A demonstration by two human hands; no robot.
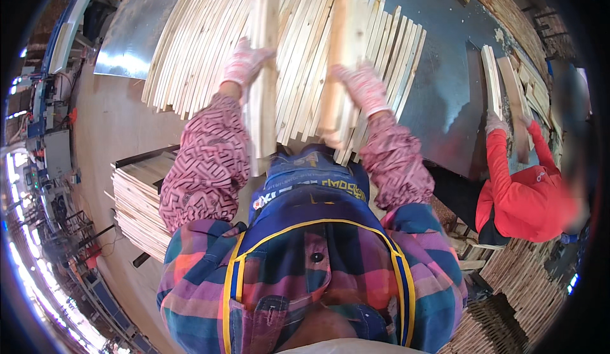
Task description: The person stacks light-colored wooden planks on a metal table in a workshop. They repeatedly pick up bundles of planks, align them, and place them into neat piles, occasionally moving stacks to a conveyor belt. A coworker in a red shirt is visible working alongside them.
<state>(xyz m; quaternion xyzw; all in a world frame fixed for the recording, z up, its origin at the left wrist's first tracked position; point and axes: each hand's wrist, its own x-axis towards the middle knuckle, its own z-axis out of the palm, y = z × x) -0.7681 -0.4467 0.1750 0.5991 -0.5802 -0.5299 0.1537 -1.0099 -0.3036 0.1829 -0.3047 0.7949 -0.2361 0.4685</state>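
Many narrow pale wood strips (197, 43) lie side by side across a metal-topped table (127, 43), their near ends toward me. My left hand (245, 64), in a white and pink glove, grips a wood strip (264, 93) raised above the row. In a matching glove, my right hand (365, 87) is closed on a second, broader-looking wood board (346, 36), also above the row and slightly blurred. Both pieces run roughly lengthwise, away from me, with their near ends by my apron (305, 189). The fingers on the far sides of the wood are partly hidden.
At the right a co-worker in red (530, 189) handles strips by the table with gloved hands. A stack of boards (136, 208) stands at my lower left. More stacked strips (534, 271) lie at the lower right, and machinery (57, 157) lines the far left.
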